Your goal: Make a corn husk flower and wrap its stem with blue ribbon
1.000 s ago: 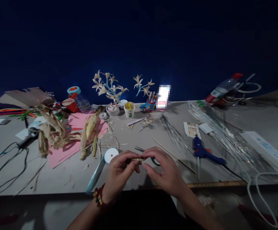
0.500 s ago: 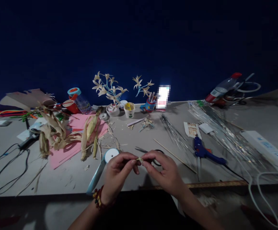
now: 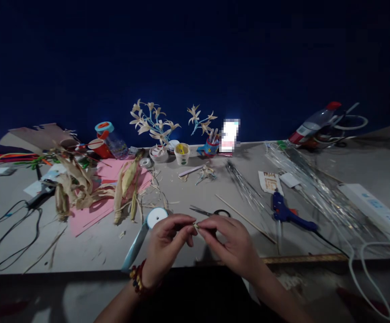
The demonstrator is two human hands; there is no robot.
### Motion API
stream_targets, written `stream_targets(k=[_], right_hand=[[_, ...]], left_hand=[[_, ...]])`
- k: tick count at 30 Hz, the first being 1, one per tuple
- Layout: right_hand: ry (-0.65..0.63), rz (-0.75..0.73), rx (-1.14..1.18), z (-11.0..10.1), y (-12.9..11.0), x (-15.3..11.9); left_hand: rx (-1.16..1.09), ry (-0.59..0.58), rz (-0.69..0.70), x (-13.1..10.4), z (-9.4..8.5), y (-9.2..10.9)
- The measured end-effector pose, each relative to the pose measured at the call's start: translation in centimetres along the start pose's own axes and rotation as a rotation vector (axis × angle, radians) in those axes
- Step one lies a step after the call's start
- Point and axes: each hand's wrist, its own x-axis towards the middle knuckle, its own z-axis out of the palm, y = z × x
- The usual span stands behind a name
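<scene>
My left hand (image 3: 171, 237) and my right hand (image 3: 230, 242) meet fingertip to fingertip above the table's front edge. Between them they pinch a small pale piece (image 3: 196, 224), mostly hidden by the fingers. Just behind the hands lie black-handled scissors (image 3: 211, 211). A spool of light blue ribbon (image 3: 157, 218) is beside my left hand, its ribbon running down to the table edge. To the left, dried corn husks (image 3: 124, 184) rest on pink paper (image 3: 90, 217). A blue glue gun (image 3: 291, 215) lies to the right of my right hand.
Husk flowers on blue stems (image 3: 153, 121), small cups (image 3: 182, 154) and a bright phone (image 3: 229, 136) stand along the back. Wires (image 3: 244, 184), a thin stick (image 3: 245, 218), a tilted bottle (image 3: 312, 123) and a power strip (image 3: 373, 208) are on the right; black cables lie left.
The fingertips have closed further over the pale piece, so less of it shows. My right hand has shifted slightly down, uncovering more of the scissors.
</scene>
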Motion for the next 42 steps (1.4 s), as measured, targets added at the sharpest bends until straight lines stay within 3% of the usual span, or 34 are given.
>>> stream_targets(k=[4,8,18,23,27,31,42], right_hand=[[0.007,0.062,0.023,0.03,0.06,-0.02],[-0.028,0.103,0.066,-0.01,0.3,-0.13],[-0.074,0.08,0.106,-0.37,0.32,0.08],[-0.11,0.222,0.112,-0.03,-0.08,-0.15],[-0.125,0.291,0.169,0.17,-0.12,-0.3],[-0.111,0.316,0.174,0.27,0.07,-0.39],[-0.112,0.139,0.091,-0.22,-0.11,-0.25]], left_hand=[[0.036,-0.019,0.012,-0.05,0.06,-0.03],[-0.015,-0.011,-0.062,-0.08,0.07,-0.05],[-0.051,-0.031,-0.167,-0.08,0.11,0.08],[0.128,-0.039,-0.088,-0.41,0.06,0.05],[0.373,-0.034,0.09,-0.58,-0.16,0.25],[0.451,-0.097,0.235,-0.55,-0.25,0.39],[0.453,-0.128,0.257,-0.2,0.01,0.92]])
